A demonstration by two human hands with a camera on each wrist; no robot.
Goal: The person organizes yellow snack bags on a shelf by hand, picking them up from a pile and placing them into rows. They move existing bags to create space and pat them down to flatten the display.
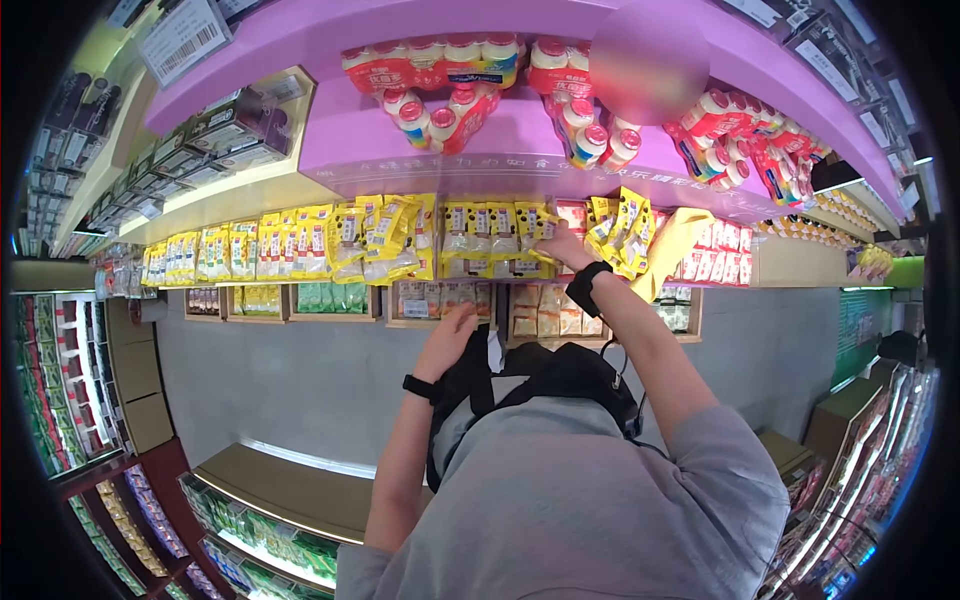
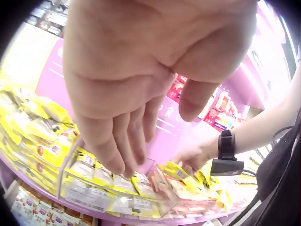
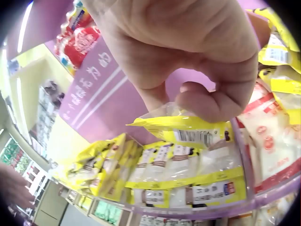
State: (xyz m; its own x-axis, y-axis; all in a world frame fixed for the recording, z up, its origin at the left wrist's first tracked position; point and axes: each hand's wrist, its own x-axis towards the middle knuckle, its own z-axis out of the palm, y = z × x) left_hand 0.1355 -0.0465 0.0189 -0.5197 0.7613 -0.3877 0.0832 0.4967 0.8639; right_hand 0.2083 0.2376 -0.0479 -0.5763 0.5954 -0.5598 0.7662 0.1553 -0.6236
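My right hand (image 3: 188, 61) pinches the top edge of a yellow and clear snack packet (image 3: 193, 134) between thumb and fingers, over a clear-walled compartment of similar upright packets (image 3: 214, 193). In the head view the right hand (image 1: 566, 247) is at the right end of that compartment (image 1: 490, 230), beside red and white packets (image 1: 572, 215). My left hand (image 1: 452, 340) hangs lower and to the left, in front of the shelf edge, holding nothing; in the left wrist view the hand (image 2: 141, 80) has its fingers extended loosely downward.
Loose yellow packets (image 1: 385, 235) are heaped left of the compartment and more (image 1: 622, 235) lie to its right, near a yellow cloth-like item (image 1: 675, 250). Bottle packs (image 1: 430, 65) stand on the purple shelf above. Wooden bins (image 1: 258, 302) sit below.
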